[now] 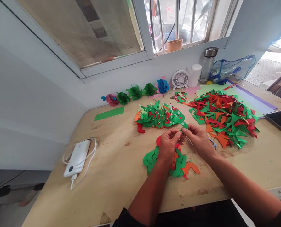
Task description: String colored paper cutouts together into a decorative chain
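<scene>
My left hand (170, 144) and my right hand (199, 138) meet at the fingertips, both pinching a small green paper cutout (184, 125) with a pale square on it. Below my left wrist lies a pile of curved green, red and orange paper cutouts (152, 159), partly hidden by that forearm. An orange arch-shaped paper piece (191, 168) sticks out at its right side. Just beyond my hands is another heap of green and red cutouts (158, 115), several bearing small pale squares. Under my right hand, scissors (213, 143) with a light blue part show only partly.
Paper scraps (225, 116) form a large heap at right, near a black phone (279, 121). A white power bank (77, 157) with its cable lies at left. Along the wall stand folded paper figures (134, 92), a small fan (180, 78) and a glass bottle (207, 66).
</scene>
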The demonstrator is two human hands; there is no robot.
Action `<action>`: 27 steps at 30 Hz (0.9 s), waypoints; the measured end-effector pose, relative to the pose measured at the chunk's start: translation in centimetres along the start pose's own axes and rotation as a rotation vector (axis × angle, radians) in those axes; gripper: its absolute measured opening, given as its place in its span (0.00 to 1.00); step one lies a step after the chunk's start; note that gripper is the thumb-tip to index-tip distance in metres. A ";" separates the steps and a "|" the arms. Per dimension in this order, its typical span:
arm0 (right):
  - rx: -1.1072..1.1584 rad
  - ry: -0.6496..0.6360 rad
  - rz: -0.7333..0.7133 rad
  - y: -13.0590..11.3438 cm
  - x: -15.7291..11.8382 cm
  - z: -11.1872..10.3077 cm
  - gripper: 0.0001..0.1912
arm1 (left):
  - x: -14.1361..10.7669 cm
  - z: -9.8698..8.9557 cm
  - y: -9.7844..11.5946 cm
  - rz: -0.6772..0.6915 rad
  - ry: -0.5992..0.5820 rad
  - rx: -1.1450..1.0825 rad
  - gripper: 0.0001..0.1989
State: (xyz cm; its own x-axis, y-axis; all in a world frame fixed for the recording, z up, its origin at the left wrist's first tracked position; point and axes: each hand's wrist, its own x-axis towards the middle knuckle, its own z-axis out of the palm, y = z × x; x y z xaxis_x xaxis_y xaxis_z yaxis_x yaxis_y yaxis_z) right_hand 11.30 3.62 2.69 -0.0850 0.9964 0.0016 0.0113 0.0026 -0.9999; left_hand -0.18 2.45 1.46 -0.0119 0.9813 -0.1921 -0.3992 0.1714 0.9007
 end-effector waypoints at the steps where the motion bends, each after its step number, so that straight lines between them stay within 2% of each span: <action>1: -0.017 0.006 -0.008 0.1 0.0 0.0 0.15 | 0.0 0.0 0.0 0.008 -0.005 0.012 0.09; 6: -0.061 0.004 -0.046 0.1 0.1 -0.1 0.16 | 0.1 -0.3 -0.1 0.054 -0.010 0.049 0.09; 11: -0.161 0.025 -0.093 0.1 0.1 -0.3 0.16 | 0.1 -0.2 0.2 0.036 0.001 0.068 0.11; 19: -0.499 0.109 -0.260 0.6 -0.1 -0.2 0.13 | 0.3 -0.3 0.5 0.216 0.185 0.116 0.13; 23: -0.648 0.115 -0.362 0.7 -0.3 -0.1 0.13 | 0.5 -0.4 0.2 0.266 0.150 0.090 0.17; 27: -0.797 0.109 -0.479 0.9 -0.5 0.2 0.14 | 0.4 -0.3 0.2 0.232 0.117 0.048 0.20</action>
State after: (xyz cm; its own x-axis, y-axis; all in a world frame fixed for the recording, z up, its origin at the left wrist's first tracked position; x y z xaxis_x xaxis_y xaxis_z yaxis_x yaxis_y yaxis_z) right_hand 11.20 3.15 1.75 -0.1639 0.8763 0.4531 0.6824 0.4324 -0.5894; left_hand -0.55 2.87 1.45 -0.2048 0.9786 -0.0196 -0.3295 -0.0501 0.9428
